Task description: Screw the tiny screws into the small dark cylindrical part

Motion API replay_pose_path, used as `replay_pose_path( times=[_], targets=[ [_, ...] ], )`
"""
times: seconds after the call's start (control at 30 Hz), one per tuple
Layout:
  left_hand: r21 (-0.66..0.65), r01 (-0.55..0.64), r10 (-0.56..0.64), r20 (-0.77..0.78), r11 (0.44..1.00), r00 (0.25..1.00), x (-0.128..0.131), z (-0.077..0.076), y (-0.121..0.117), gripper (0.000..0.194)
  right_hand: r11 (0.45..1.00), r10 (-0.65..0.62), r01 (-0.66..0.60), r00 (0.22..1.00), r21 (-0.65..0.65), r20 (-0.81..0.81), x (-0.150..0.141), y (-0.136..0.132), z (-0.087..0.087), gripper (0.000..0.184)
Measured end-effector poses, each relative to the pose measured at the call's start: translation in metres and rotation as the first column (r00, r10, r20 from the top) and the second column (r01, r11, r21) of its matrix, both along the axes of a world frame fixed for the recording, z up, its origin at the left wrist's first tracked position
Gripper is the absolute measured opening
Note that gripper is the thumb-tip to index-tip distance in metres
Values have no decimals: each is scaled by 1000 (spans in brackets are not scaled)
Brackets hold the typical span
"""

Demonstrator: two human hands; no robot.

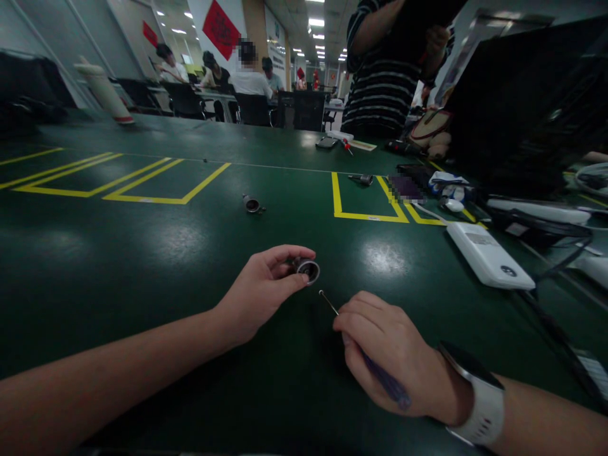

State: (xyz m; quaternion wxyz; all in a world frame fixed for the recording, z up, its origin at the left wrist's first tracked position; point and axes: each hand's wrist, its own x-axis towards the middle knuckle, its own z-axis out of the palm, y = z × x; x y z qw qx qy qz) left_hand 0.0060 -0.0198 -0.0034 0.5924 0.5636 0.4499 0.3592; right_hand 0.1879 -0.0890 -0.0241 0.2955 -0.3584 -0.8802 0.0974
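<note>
My left hand (266, 285) grips a small round metal part (311, 271) between thumb and fingers, its hollow open face turned toward my right side. In my right hand (387, 348) is a screwdriver (386, 382) with a translucent purplish handle and a thin metal shaft. A small bright bit shows at the shaft's tip, too small to name. That tip points up and left, just below the metal part and apart from it. Farther away on the green table (142, 272) lies a similar cup-shaped metal part (252, 204).
Yellow tape outlines (370, 217) mark the table. Another metal piece (365, 180) lies inside one. To the right are a white power bank (489, 254), cables and a black bag (536, 225). A person in a striped shirt (380, 82) stands across the table; a tumbler (104, 92) stands far left.
</note>
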Motion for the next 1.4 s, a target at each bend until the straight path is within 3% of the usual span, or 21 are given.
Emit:
replay_pose_path(
  times=[0.2,0.67,0.93,1.4],
  targets=[
    [7,27,-27,-45,1000,999,1,1,-4,30,978,47,-27,995,207,-90,1,-2,1,21],
    [112,73,-66,-59,991,996,6,2,-9,21,991,36,-31,999,130,-35,0,2,1,18],
    [143,20,-10,-72,989,997,7,2,-10,19,976,0,2,1000,218,-8,-6,0,6,17],
    [130,8,2,-78,992,997,6,4,-10,23,977,0,-14,998,211,66,-8,-2,8,16]
  ],
)
